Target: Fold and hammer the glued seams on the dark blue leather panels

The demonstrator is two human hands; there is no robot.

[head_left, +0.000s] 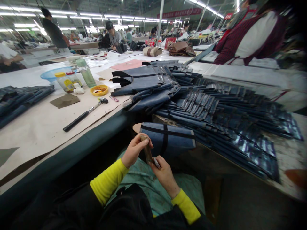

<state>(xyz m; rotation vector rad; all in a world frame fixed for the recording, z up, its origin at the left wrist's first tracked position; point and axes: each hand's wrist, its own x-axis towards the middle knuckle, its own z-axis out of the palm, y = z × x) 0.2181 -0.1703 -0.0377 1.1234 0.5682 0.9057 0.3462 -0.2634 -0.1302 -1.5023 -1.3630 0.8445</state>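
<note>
dark cloth of my jacket [134, 207] lies nearest, with yellow cuffs [109, 180] at both wrists and a green apron [134, 182] spread over my lap. above it, my left grip [134, 149] is closed on the upper end of a narrow brown piece [147, 154], thumb and fingers pinching it near the top. my right grip [166, 176] is clamped at its lower end, where a small pale grey bit [157, 163] shows beside my fingers; i cannot tell whether that is part of the piece or a separate thing.

so the brown piece stands tilted between my two grips, over the lap. just beyond it lies a blue panel [181, 138] crossed by black strips; whether my left fingers touch it, i cannot make out.

i judge this step to be close two-handed work on the brown piece, perhaps bending or pressing it. the next move, i think, calls for a firm pinch at both ends and care not to drag the blue panel.

on the counter [45, 129] to my left lie a hammer [77, 120] and a yellow dish [99, 94]; stacked blue pieces [206, 103] overlap ahead and to my right.
</note>
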